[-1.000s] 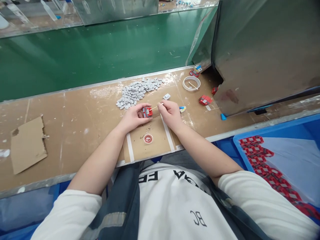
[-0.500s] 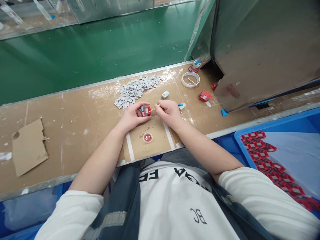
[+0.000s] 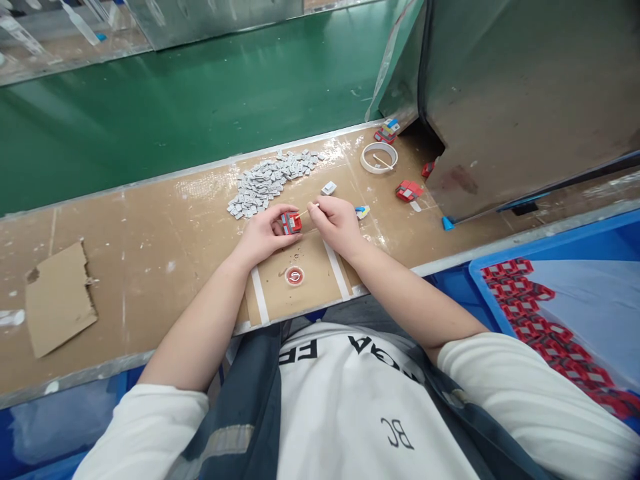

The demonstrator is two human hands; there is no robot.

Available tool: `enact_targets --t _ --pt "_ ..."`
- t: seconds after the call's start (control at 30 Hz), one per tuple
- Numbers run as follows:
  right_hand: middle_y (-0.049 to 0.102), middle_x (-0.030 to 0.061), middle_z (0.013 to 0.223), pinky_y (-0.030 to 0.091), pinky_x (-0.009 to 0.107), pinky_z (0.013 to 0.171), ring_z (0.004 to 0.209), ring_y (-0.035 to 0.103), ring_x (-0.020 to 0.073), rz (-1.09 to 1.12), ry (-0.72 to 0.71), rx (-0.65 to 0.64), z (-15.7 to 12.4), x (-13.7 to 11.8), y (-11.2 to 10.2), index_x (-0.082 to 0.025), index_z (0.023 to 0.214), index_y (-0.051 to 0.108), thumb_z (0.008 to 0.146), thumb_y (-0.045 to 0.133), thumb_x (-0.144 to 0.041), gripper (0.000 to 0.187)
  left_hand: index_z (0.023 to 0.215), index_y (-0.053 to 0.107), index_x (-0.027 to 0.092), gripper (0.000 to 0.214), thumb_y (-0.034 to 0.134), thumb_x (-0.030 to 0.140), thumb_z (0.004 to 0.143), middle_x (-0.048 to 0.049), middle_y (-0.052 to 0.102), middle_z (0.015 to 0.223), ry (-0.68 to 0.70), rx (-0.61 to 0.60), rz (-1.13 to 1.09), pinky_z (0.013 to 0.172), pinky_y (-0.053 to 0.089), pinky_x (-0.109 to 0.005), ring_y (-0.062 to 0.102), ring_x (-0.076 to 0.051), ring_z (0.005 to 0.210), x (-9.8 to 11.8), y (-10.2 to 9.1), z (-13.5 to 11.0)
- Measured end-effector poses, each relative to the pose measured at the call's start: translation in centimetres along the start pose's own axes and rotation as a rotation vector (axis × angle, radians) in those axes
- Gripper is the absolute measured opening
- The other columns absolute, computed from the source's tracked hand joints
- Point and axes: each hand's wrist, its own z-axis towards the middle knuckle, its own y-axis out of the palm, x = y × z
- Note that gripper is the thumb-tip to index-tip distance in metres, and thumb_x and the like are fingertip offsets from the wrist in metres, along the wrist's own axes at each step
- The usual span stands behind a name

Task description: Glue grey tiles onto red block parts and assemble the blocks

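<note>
Between the thumb and fingers of my left hand is a small red and grey toy vehicle part, held just above the bench. My right hand pinches a thin stick, its tip at the red face of the part. A shallow round dish with red contents sits nearer to me, below my hands. Beyond my right hand lies a small white-grey block. A blue and yellow piece shows partly behind that hand.
Small grey pieces are heaped at the back. A tape roll and red parts lie right, beside a large metal box. Torn cardboard lies left. A blue bin holds rows of red parts.
The toy part is tilted slightly differently in my left hand, and the stick's tip has shifted up a little on it. My hands stay in nearly the same place.
</note>
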Motion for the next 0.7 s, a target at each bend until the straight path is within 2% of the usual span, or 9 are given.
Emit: enact_targets --t 0.13,0.2,0.27,0.33,0.43,0.53,0.7 --pt "0.03 -0.004 0.061 0.025 0.032 0.062 0.059 0.032 0.0137 0.058 -0.024 0.016 0.1 0.0 -0.5 -0.024 0.066 0.026 0.105 0.049 -0.049 0.052 0.125 0.072 0.025 0.055 0.091 0.039 0.075 0.0011 0.068 0.084 -0.003 -0.001 -0.031 0.057 0.041 -0.025 0.052 -0.011 0.057 0.1 0.0 0.0" --pt "0.029 -0.0038 0.061 0.026 0.033 0.062 0.058 0.032 0.0138 0.092 -0.08 -0.038 0.0 -0.2 -1.0 -0.025 0.066 0.025 0.106 0.046 -0.051 0.053 0.125 0.07 0.024 0.055 0.091 0.038 0.076 -0.001 0.071 0.093 -0.007 0.003 -0.066 0.057 0.042 -0.025 0.053 -0.011 0.058 0.2 0.0 0.0" --pt "0.03 -0.0031 0.061 0.028 0.033 0.063 0.058 0.033 0.0144 0.145 -0.178 -0.196 -0.2 -0.5 -1.4 -0.025 0.066 0.025 0.108 0.042 -0.053 0.052 0.126 0.069 0.024 0.056 0.091 0.038 0.076 -0.0033 0.074 0.103 -0.009 0.005 -0.101 0.058 0.043 -0.025 0.056 -0.011 0.061 0.2 0.0 0.0" --pt "0.03 -0.0028 0.061 0.03 0.033 0.063 0.057 0.033 0.0149 0.197 -0.294 -0.411 -0.5 -0.9 -1.6 -0.025 0.067 0.025 0.108 0.038 -0.051 0.051 0.126 0.067 0.023 0.057 0.09 0.037 0.076 -0.0053 0.074 0.111 -0.006 0.012 -0.136 0.061 0.046 -0.025 0.061 -0.012 0.066 0.2 0.0 0.0" --pt "0.03 -0.0037 0.058 0.029 0.033 0.062 0.055 0.032 0.0148 0.216 -0.406 -0.645 -0.9 -1.2 -1.4 -0.025 0.066 0.024 0.107 0.041 -0.043 0.047 0.125 0.066 0.022 0.058 0.091 0.035 0.075 -0.006 0.074 0.113 0.0 0.029 -0.164 0.065 0.048 -0.025 0.064 -0.012 0.07 0.1 0.1 0.1" --pt "0.034 -0.0038 0.057 0.028 0.032 0.061 0.056 0.035 0.0142 0.151 -0.437 -0.734 -1.1 -1.4 -1.0 -0.025 0.065 0.025 0.101 0.046 -0.033 0.042 0.125 0.066 0.022 0.058 0.091 0.035 0.074 -0.0042 0.074 0.108 -0.001 0.034 -0.151 0.062 0.047 -0.025 0.061 -0.011 0.065 -0.1 0.1 0.0" --pt "0.04 -0.0035 0.056 0.026 0.032 0.062 0.057 0.034 0.0135 0.046 -0.486 -0.807 -1.3 -1.4 -0.5 -0.024 0.062 0.029 0.091 0.053 -0.025 0.037 0.127 0.065 0.024 0.057 0.09 0.035 0.076 -0.0029 0.074 0.105 -0.002 0.031 -0.142 0.059 0.045 -0.024 0.058 -0.01 0.062 -0.2 0.1 0.0"
